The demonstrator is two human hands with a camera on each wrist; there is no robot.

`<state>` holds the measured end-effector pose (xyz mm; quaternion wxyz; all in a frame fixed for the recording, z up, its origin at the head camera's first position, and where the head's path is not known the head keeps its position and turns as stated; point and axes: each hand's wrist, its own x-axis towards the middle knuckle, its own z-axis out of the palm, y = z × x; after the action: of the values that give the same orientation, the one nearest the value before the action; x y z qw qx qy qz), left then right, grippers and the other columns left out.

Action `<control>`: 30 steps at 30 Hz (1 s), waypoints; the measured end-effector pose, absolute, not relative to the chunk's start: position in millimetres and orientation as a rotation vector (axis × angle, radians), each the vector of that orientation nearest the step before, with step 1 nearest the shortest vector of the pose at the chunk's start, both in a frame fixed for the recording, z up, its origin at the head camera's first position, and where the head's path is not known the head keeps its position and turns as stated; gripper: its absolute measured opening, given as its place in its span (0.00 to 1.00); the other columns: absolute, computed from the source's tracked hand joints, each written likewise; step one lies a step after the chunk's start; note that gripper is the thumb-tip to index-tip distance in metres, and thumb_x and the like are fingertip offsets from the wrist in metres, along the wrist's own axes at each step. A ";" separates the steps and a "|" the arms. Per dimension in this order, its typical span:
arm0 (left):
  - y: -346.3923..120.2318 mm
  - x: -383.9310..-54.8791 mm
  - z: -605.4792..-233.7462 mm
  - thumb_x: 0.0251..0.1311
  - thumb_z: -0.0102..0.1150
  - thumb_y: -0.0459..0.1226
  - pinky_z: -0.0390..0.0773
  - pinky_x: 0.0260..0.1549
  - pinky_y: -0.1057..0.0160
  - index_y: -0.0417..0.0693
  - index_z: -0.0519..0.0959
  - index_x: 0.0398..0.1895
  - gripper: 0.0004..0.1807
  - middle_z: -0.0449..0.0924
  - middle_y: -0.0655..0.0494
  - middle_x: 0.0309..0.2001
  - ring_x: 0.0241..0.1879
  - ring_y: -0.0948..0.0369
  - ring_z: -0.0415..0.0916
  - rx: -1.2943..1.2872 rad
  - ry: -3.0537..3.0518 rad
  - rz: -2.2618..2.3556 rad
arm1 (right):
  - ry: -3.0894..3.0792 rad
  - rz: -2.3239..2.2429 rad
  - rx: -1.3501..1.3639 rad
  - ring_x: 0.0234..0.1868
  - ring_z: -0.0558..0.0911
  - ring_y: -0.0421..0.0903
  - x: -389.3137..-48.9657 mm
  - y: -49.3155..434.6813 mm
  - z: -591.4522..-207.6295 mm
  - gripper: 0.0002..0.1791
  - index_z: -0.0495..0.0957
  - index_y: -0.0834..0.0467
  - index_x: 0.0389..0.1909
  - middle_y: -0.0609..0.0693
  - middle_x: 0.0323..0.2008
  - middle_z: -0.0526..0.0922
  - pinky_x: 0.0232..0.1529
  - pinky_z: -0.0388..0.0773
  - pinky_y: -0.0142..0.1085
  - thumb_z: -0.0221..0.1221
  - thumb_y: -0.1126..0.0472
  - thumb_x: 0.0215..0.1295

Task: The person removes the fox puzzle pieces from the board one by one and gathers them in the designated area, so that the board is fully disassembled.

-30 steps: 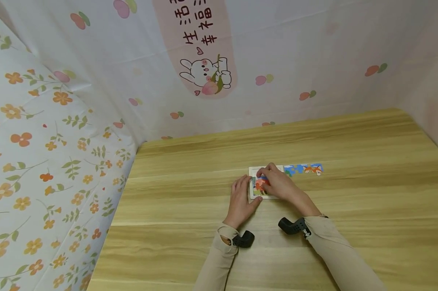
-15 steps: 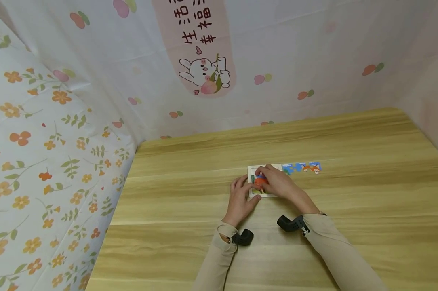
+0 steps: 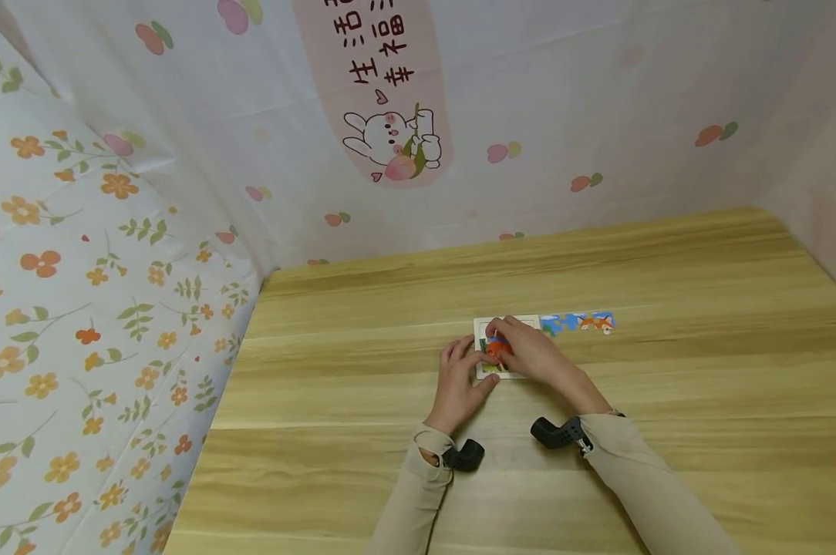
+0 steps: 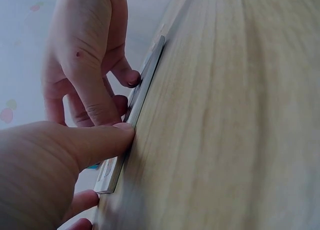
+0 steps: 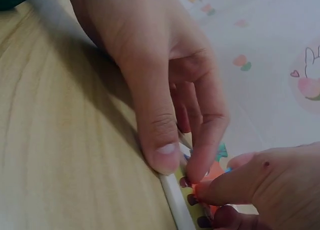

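A white-rimmed jigsaw puzzle tray (image 3: 483, 321) lies on the table, with an orange and green picture partly covered by both hands. My left hand (image 3: 454, 389) holds it at the left: the thumb presses the near edge (image 4: 122, 162), and the index fingertip reaches onto the orange part of the picture. Over the tray, my right hand (image 3: 534, 353) has thumb and index finger curled down on an orange puzzle piece (image 3: 499, 348). In the right wrist view the right thumb (image 5: 165, 155) sits at the tray's rim, near the left index fingertip. The piece's outline is mostly hidden.
Several loose blue puzzle pieces (image 3: 564, 322), some with orange fox faces (image 3: 596, 322), lie in a row against the tray's right side. The wood-grain table (image 3: 702, 370) meets a printed cloth (image 3: 529, 92) at the back. Black mounts sit on both wrists.
My left index finger has come over the tray's rim onto the picture. My right fingers have shifted slightly left, and the orange part now shows between the hands.
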<state>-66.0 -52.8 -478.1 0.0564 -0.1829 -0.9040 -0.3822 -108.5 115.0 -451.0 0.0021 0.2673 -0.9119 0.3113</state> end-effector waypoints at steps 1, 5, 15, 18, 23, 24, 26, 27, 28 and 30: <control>-52.8 -65.9 -478.3 0.51 0.66 0.38 0.59 0.57 0.47 0.50 0.82 0.36 0.08 0.66 0.44 0.62 0.61 0.47 0.56 -0.552 -2.742 -1.160 | -2.856 0.969 0.847 0.27 0.71 0.45 -108.0 114.1 -451.2 0.16 0.73 0.60 0.42 0.51 0.32 0.73 0.26 0.70 0.39 0.60 0.73 0.51; -52.4 -66.7 -479.7 0.51 0.66 0.38 0.59 0.58 0.48 0.51 0.82 0.36 0.09 0.66 0.45 0.62 0.61 0.47 0.56 -0.549 -2.740 -1.143 | -2.843 0.934 0.860 0.27 0.72 0.44 -106.3 110.8 -451.4 0.15 0.75 0.60 0.42 0.50 0.31 0.74 0.28 0.71 0.40 0.61 0.72 0.52; -52.8 -66.2 -479.3 0.51 0.66 0.38 0.59 0.57 0.47 0.51 0.82 0.36 0.08 0.66 0.45 0.62 0.61 0.47 0.56 -0.565 -2.745 -1.143 | -2.855 0.943 0.804 0.30 0.74 0.46 -105.2 113.0 -450.5 0.17 0.76 0.64 0.43 0.53 0.33 0.76 0.32 0.73 0.42 0.64 0.71 0.48; -52.5 -66.5 -479.1 0.51 0.65 0.38 0.59 0.57 0.46 0.51 0.82 0.36 0.08 0.66 0.44 0.61 0.61 0.47 0.56 -0.579 -2.734 -1.144 | -2.838 0.961 0.784 0.31 0.76 0.48 -105.5 116.2 -451.1 0.18 0.76 0.65 0.42 0.54 0.34 0.77 0.33 0.74 0.43 0.64 0.70 0.47; -51.8 -66.6 -478.7 0.51 0.66 0.38 0.58 0.57 0.47 0.50 0.82 0.36 0.09 0.66 0.44 0.62 0.61 0.47 0.56 -0.582 -2.744 -1.151 | -2.783 0.972 0.763 0.31 0.77 0.48 -105.7 127.9 -450.0 0.17 0.77 0.66 0.42 0.54 0.35 0.78 0.33 0.75 0.42 0.63 0.69 0.49; -51.8 -66.5 -478.4 0.51 0.66 0.39 0.58 0.57 0.47 0.50 0.82 0.36 0.09 0.66 0.44 0.62 0.61 0.47 0.55 -0.575 -2.751 -1.158 | -2.776 0.977 0.755 0.31 0.77 0.47 -105.8 131.6 -448.8 0.17 0.77 0.66 0.42 0.54 0.36 0.78 0.32 0.75 0.41 0.63 0.68 0.49; -52.1 -66.3 -478.8 0.51 0.66 0.39 0.58 0.57 0.47 0.50 0.82 0.36 0.09 0.65 0.44 0.62 0.61 0.47 0.55 -0.562 -2.760 -1.161 | -2.776 0.994 0.730 0.30 0.76 0.46 -106.1 140.4 -445.7 0.17 0.76 0.65 0.43 0.54 0.37 0.78 0.31 0.74 0.40 0.63 0.67 0.51; -52.3 -66.2 -478.8 0.51 0.66 0.39 0.58 0.57 0.47 0.50 0.82 0.36 0.08 0.65 0.44 0.62 0.61 0.48 0.55 -0.551 -2.766 -1.161 | -2.781 1.001 0.716 0.29 0.75 0.46 -106.2 145.2 -443.8 0.17 0.76 0.65 0.44 0.54 0.38 0.77 0.30 0.74 0.40 0.64 0.66 0.51; -52.5 -66.2 -478.9 0.52 0.66 0.39 0.59 0.57 0.47 0.50 0.82 0.36 0.08 0.65 0.45 0.62 0.61 0.48 0.55 -0.546 -2.768 -1.158 | -2.787 1.011 0.698 0.29 0.75 0.45 -106.2 150.4 -442.3 0.18 0.76 0.65 0.45 0.54 0.39 0.77 0.29 0.73 0.39 0.64 0.66 0.52; -53.0 -66.1 -479.2 0.52 0.66 0.39 0.58 0.57 0.47 0.51 0.82 0.36 0.08 0.65 0.45 0.62 0.61 0.48 0.55 -0.542 -2.769 -1.159 | -2.791 1.043 0.659 0.28 0.74 0.45 -105.5 161.8 -441.1 0.17 0.76 0.64 0.45 0.54 0.39 0.76 0.28 0.72 0.38 0.64 0.66 0.52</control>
<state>-66.1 -53.0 -479.2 0.0459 -0.1774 -0.9068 -0.3796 -105.5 161.8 -441.1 0.0453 0.2157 -0.9137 0.3414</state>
